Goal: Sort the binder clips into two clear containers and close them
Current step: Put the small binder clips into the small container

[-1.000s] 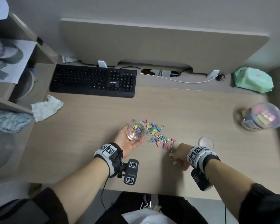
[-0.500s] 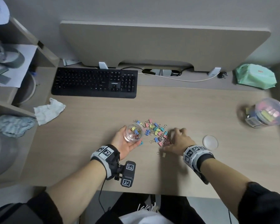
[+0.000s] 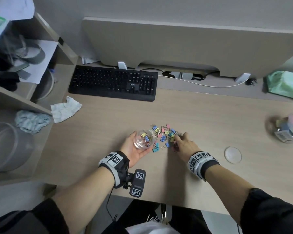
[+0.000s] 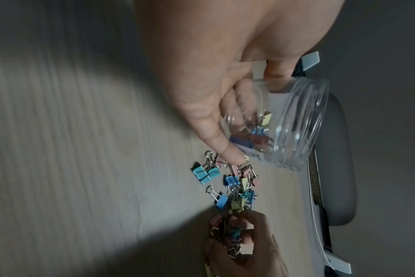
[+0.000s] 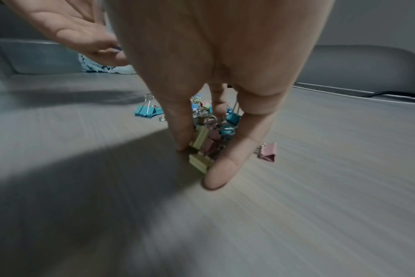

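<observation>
1. Plainly, the binder clips (image 3: 167, 135) lie heaped on the desk (image 3: 210, 119); judged light, stiff and prone to snag by their wire loops, they are best pinched by the coloured bodies.
2. Right hand (image 3: 184, 144) pinches several clips between thumb and fingertips (image 5: 216, 178).
3. Left hand (image 3: 134, 149) cups the tilted clear container (image 3: 144, 139), thin-walled and probably slippery, with a few clips inside.
4. Its lid (image 3: 233, 154) lies apart; a second container (image 3: 289, 129) stands at the far right.
</observation>
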